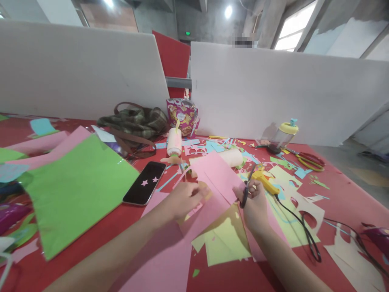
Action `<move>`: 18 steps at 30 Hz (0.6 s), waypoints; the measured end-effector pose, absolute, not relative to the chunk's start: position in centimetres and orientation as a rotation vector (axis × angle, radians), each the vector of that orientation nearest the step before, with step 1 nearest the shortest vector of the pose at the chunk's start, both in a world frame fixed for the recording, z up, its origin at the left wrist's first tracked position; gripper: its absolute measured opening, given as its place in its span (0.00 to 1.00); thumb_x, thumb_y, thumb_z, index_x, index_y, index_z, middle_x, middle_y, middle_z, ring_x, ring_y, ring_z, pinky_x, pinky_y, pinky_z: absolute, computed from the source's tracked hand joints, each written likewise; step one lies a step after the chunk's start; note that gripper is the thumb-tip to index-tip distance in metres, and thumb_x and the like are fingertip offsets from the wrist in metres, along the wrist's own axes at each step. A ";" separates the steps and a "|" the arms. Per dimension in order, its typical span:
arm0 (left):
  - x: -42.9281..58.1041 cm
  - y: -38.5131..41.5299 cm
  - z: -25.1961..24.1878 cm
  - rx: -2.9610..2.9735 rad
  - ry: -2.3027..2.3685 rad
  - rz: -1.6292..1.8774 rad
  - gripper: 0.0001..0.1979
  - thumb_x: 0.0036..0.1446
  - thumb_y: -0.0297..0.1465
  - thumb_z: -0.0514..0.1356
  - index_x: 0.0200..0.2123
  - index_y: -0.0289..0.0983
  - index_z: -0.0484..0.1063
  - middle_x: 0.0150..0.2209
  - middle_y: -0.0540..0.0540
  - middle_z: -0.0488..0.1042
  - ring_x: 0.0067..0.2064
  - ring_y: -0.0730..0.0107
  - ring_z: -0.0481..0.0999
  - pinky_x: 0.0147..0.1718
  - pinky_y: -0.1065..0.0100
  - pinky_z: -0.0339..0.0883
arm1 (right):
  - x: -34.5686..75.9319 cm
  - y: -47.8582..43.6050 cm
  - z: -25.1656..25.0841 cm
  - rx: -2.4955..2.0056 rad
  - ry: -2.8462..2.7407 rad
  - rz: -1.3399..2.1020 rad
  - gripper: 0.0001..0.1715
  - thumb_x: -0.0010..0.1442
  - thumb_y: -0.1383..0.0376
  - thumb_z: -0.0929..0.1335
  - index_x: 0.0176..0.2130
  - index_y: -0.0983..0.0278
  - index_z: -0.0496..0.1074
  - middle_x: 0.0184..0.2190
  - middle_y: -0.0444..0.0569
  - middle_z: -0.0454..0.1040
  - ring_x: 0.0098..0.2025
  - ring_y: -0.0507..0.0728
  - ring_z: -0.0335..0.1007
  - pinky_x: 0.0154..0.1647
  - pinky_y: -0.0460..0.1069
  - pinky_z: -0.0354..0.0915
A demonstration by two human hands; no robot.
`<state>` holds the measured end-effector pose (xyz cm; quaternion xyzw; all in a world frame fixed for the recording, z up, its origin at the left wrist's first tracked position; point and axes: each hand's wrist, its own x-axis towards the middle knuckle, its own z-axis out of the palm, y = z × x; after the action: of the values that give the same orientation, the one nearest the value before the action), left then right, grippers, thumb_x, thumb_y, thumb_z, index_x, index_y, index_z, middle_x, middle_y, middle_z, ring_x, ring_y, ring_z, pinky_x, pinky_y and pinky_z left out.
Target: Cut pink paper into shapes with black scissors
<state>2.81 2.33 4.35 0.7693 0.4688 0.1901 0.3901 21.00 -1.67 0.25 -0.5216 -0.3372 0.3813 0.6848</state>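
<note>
My left hand (186, 198) pinches the near edge of a pink paper sheet (214, 178) and holds it up off the red table (261, 275). My right hand (254, 200) grips black-handled scissors (247, 185), whose blades point up and away at the sheet's right edge. Strips cut into the pink sheet hang at its left. Yellow paper pieces (223, 239) lie under both hands.
A black phone (145, 183) lies left of my hands beside a large green sheet (77, 190). A yellow glue gun (265, 181) with a black cable, a glue bottle (174, 142), a plaid bag (133, 121), red scissors (308, 159) and paper scraps surround them. White partitions stand behind.
</note>
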 end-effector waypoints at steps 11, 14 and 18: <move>6.8 1.9 0.3 0.924 1.182 0.886 0.19 0.39 0.38 0.62 0.20 0.37 0.52 0.18 0.57 0.54 0.20 0.80 0.54 0.20 0.73 0.51 | 20.3 -1.8 0.0 -1.280 -0.872 0.743 0.20 0.39 0.72 0.69 0.25 0.61 0.53 0.20 0.34 0.51 0.18 0.44 0.55 0.17 0.41 0.55; 6.6 2.1 0.5 0.976 1.216 0.889 0.17 0.39 0.36 0.62 0.19 0.37 0.54 0.17 0.57 0.53 0.19 0.80 0.53 0.18 0.73 0.50 | 20.1 -1.8 0.2 -1.265 -0.842 0.802 0.20 0.38 0.71 0.70 0.26 0.61 0.53 0.20 0.34 0.51 0.18 0.45 0.58 0.17 0.41 0.56; 5.9 2.3 0.5 1.011 1.218 0.831 0.17 0.39 0.39 0.61 0.19 0.36 0.56 0.17 0.55 0.57 0.19 0.78 0.57 0.18 0.72 0.51 | 20.0 -1.9 0.3 -1.232 -0.793 0.915 0.19 0.40 0.69 0.70 0.26 0.61 0.54 0.20 0.34 0.53 0.16 0.45 0.58 0.14 0.40 0.56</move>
<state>5.94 2.27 0.50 0.4407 0.5312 0.3622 0.6265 20.03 -1.93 0.28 -0.5422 -0.3490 0.4028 0.6496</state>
